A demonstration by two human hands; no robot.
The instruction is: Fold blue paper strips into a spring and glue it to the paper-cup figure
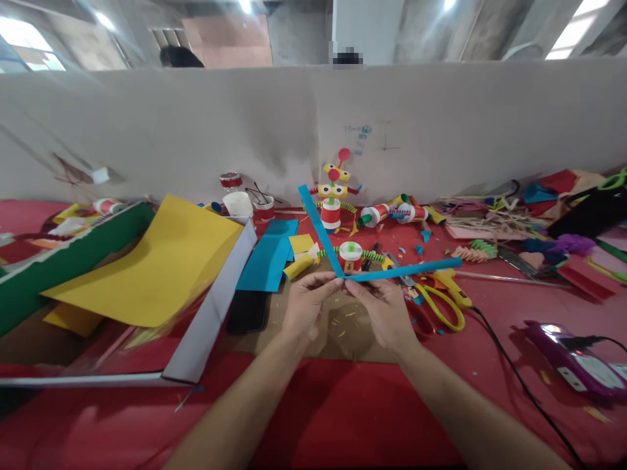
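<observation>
Head camera, with the clock centred where my fingertips meet: out at 9 o'clock an open box (208, 313) stands on the red counter (343, 405), a large yellow sheet (157, 261) draped across it, probably because it is too wide to lie flat inside. Between 8 and 9, a dark phone (246, 313) lies partly under blue sheets (267, 258), which spread towards 10 as though parked beside my work.

My left hand (309, 303) pinches the corner of a blue paper V (323, 234) between thumb and fingers, just above a brown board (343, 336). One leg rises towards 11 o'clock, the other runs out to 3; my fingertips hide whether it is one bent strip or two meeting. Near 12, cup figures (331, 212) stand against the white partition (274, 130), likely put back there to leave me working room. A green-armed cup (351, 251) sits close behind the V.

My right hand (386, 312) pinches the same corner from its side, so the grip is pressed together on both sides, apparently to stop the thin paper slipping out of angle. Beyond it, another cup figure (411, 213) lies on its side between 1 and 2. Yellow-handled scissors (460, 320) and a glue gun (458, 291) rest around 3, handy for that hand; a purple power strip (578, 362) sits nearer 4.
</observation>
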